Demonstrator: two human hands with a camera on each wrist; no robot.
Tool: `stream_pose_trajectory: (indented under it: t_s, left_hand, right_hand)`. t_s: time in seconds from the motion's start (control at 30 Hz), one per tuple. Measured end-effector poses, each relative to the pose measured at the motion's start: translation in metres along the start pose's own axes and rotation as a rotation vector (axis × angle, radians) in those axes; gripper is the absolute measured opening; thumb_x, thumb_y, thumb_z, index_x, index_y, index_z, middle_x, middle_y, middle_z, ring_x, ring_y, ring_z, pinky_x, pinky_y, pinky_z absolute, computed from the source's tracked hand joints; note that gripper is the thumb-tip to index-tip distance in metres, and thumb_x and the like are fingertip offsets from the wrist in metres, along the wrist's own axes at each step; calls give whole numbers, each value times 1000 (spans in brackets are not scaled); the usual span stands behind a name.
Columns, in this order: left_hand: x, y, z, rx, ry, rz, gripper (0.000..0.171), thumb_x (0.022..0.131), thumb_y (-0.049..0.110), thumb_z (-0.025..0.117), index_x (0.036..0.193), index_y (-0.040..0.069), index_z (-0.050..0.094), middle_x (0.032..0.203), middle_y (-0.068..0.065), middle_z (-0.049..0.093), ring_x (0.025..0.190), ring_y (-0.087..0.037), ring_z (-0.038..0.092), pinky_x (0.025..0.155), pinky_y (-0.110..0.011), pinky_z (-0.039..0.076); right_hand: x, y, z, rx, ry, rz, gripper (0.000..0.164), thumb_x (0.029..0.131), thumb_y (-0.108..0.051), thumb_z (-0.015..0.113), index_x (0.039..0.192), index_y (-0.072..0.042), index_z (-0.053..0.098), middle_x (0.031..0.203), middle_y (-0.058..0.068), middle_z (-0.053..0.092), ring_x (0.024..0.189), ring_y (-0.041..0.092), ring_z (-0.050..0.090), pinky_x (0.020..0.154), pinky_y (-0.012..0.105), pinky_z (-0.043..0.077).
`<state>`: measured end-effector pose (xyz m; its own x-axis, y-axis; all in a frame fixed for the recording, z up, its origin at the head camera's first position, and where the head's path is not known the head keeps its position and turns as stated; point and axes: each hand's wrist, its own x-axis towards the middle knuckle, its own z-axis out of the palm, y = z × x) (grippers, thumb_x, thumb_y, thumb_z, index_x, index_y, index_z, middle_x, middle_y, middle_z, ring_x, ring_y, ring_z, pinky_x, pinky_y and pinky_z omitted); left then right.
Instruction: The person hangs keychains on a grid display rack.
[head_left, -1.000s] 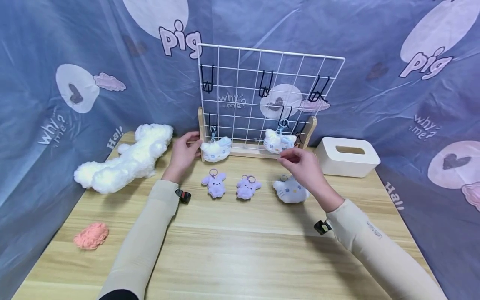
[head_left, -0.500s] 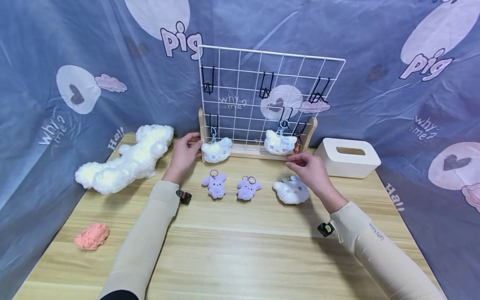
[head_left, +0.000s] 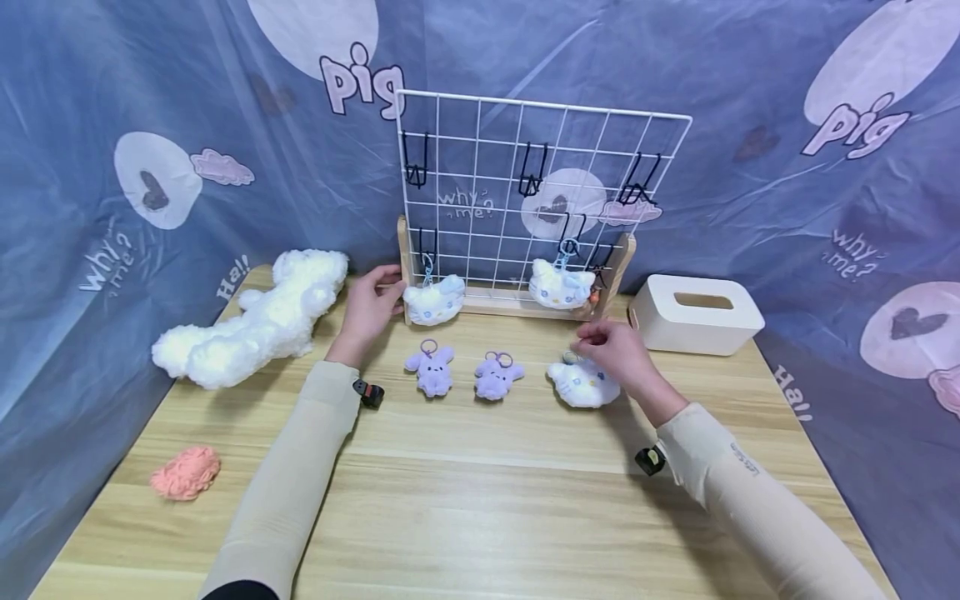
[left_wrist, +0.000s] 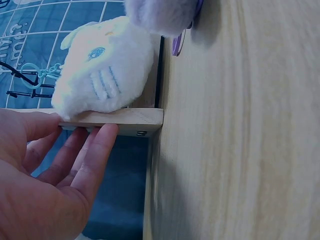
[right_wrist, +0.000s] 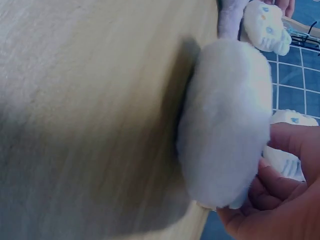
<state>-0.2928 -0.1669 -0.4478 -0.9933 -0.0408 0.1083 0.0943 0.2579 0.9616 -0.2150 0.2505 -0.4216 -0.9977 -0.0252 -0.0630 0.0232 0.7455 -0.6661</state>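
Note:
My left hand (head_left: 371, 304) touches the outer side of the rack's left wooden post (left_wrist: 135, 116) with its fingertips. Beside that post a white cat plush keychain (head_left: 435, 302) hangs from a black hook by a light blue ring. My right hand (head_left: 618, 350) is over another white cat plush (head_left: 581, 383) lying on the table, fingertips close to its metal ring (head_left: 572, 357). In the right wrist view this plush (right_wrist: 225, 125) partly hides the fingers; no firm grip shows. A further cat plush (head_left: 561, 285) hangs at the rack's right. The white wire grid rack (head_left: 517, 150) stands upright.
Two purple rabbit-like plush keychains (head_left: 432, 372) lie in front of the rack. A white tissue box (head_left: 697, 315) is at the right, a fluffy white plush (head_left: 258, 321) at the left. A pink fuzzy bundle (head_left: 186, 472) lies nearer on the wooden table (head_left: 465, 517).
My right hand has drawn away from the hanging cat plush at the right and lowered toward the ring of the cat plush on the table. My left hand stays at the post.

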Motion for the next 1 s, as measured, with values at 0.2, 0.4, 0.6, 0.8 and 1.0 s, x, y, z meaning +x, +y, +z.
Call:
stream_pose_trajectory:
  t_s: [0.2, 0.4, 0.6, 0.8, 1.0]
  left_hand:
    - [0, -1, 0, -6, -3, -1, 42, 114, 9, 64, 155, -1, 61, 144, -30, 68, 113, -32, 71, 101, -57, 71]
    - [0, -1, 0, 0, -3, 4, 42, 114, 9, 64, 154, -1, 62, 144, -29, 68, 114, -34, 71, 101, -57, 72]
    - [0, 0, -1, 5, -3, 5, 43, 114, 10, 64, 155, 0, 61, 145, -29, 68, 115, -34, 71, 102, -56, 71]
    - [0, -1, 0, -1, -3, 0, 43, 114, 10, 65, 156, 0, 61, 145, -29, 68, 112, -29, 71, 103, -54, 71]
    - [0, 0, -1, -12, 2, -2, 42, 113, 10, 65, 155, 0, 62, 144, -29, 69, 115, -33, 71, 102, -55, 72]
  right_hand:
    - [2, 3, 4, -20, -35, 69, 34, 101, -23, 81, 125, 1, 77, 120, 21, 81, 108, 30, 73, 85, 24, 55]
    - [5, 7, 9, -74, -51, 78, 36, 97, -29, 86, 118, -1, 80, 113, 17, 83, 105, 29, 74, 87, 29, 57]
    - [8, 4, 11, -130, -54, 88, 33, 96, -31, 87, 111, -2, 81, 110, 16, 82, 106, 31, 72, 87, 32, 57]
    - [13, 6, 10, -142, -79, 104, 30, 92, -33, 89, 101, -6, 81, 103, 13, 80, 101, 31, 69, 85, 34, 57]
    - [25, 24, 15, -149, -85, 69, 26, 88, -33, 93, 90, -11, 80, 90, 7, 77, 89, 28, 67, 80, 38, 57]
